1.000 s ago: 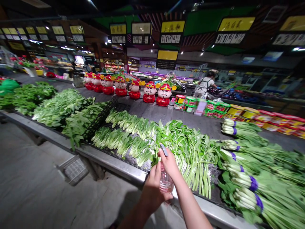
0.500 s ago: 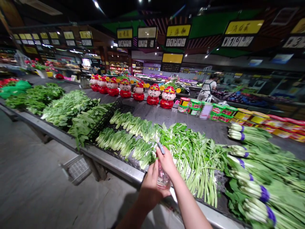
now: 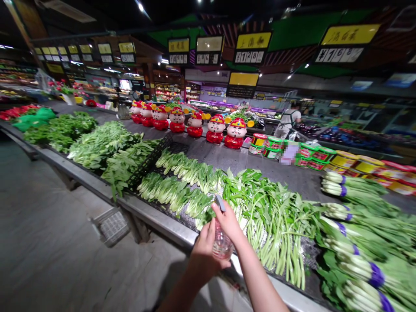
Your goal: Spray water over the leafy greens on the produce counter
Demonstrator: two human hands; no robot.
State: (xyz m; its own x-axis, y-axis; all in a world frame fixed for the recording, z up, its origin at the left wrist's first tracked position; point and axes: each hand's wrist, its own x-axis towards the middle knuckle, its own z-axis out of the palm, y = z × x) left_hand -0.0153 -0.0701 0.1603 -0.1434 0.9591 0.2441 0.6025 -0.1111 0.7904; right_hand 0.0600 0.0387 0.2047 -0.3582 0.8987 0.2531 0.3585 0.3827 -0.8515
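Note:
Both of my hands hold a clear pinkish spray bottle (image 3: 222, 245) with a grey top, over the front edge of a vegetable stand. My right hand (image 3: 229, 221) is closed around its neck, just under the grey spray head (image 3: 220, 203). Lower down, my left hand (image 3: 204, 249) wraps the bottle's side and base. Beyond the bottle lie rows of small bok choy (image 3: 172, 193). Long-stemmed leafy greens (image 3: 273, 221) spread to the right of my hands. The bottle's nozzle side is partly hidden by my fingers.
Purple-taped bundles of greens (image 3: 360, 255) lie at the right. A black crate (image 3: 147, 162) divides the stand on the left. Red-hatted figurines (image 3: 216, 129) and stacked tins (image 3: 341, 161) line the back. A grey basket (image 3: 110, 226) sits under the metal edge. A person (image 3: 287, 119) stands far behind.
The view has swung slightly left, so the stand and signs sit further right. My hands keep the same hold on the spray bottle.

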